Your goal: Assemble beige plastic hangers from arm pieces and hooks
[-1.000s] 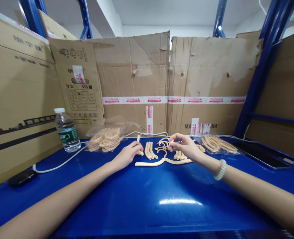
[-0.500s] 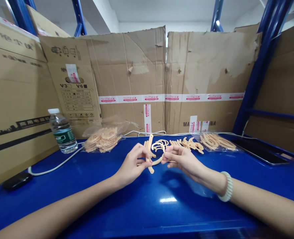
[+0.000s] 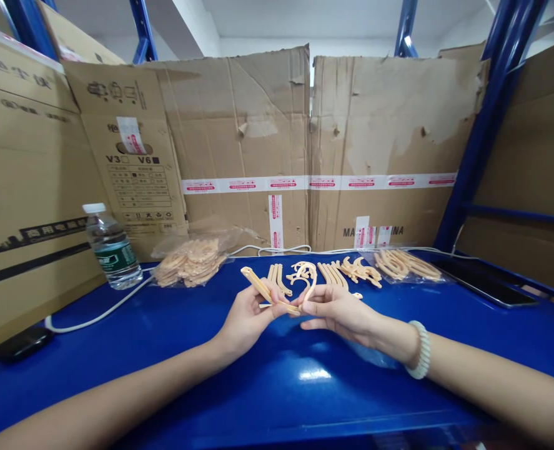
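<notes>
My left hand [image 3: 246,317] is pinched round a pale wood-coloured straight strip [image 3: 255,282], which tilts with its upper end to the left. In my right hand [image 3: 345,312], thumb and fingers grip a pale curved piece [image 3: 313,284]. The lower ends of the two pieces meet between my fingertips, above the blue table [image 3: 239,394]; whether they are joined I cannot tell. Just behind my hands lie loose strips [image 3: 277,275], several slightly bent strips [image 3: 331,274] and a heap of hooked pieces [image 3: 361,273].
At the left stand a water bottle [image 3: 113,253] and a plastic bag of pale pieces [image 3: 190,262], with a black object [image 3: 24,344] nearer me. Another bag [image 3: 405,264] and a dark flat device [image 3: 485,284] lie right. Cardboard [image 3: 239,144] walls the back; a white cable [image 3: 84,322] crosses the table.
The straight strip has swung from nearly upright to leaning left, and its lower end is now at the curved piece. My right hand has turned the curved piece, and my hands have come closer together.
</notes>
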The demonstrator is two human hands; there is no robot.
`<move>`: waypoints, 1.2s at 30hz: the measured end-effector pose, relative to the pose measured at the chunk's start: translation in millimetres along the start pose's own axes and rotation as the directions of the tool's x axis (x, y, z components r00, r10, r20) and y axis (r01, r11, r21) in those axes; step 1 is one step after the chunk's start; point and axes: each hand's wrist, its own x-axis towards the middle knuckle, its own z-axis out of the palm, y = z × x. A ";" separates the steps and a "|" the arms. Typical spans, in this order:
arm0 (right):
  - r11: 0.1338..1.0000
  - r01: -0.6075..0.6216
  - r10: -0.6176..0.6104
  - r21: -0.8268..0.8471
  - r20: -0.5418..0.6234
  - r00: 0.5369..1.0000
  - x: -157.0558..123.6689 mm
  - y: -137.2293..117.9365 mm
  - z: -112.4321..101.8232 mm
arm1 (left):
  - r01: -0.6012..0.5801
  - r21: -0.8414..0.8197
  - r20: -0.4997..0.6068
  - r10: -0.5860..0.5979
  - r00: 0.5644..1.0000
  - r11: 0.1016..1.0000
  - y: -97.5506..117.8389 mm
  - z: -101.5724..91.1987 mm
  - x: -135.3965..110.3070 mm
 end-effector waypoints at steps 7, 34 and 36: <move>1.000 -0.006 0.005 0.018 0.035 0.999 0.7 1.2 0.8 | -0.119 0.079 -0.014 0.121 0.993 0.990 2.0 1.2 -2.5; 0.996 0.081 -0.083 -0.036 -0.067 0.994 3.1 5.2 8.4 | -0.089 0.143 -0.046 0.097 0.994 0.986 6.3 8.0 -10.0; 0.995 0.089 -0.093 -0.042 -0.084 0.992 2.0 4.2 10.0 | -0.052 0.102 -0.061 0.059 0.996 0.993 7.1 6.3 -7.6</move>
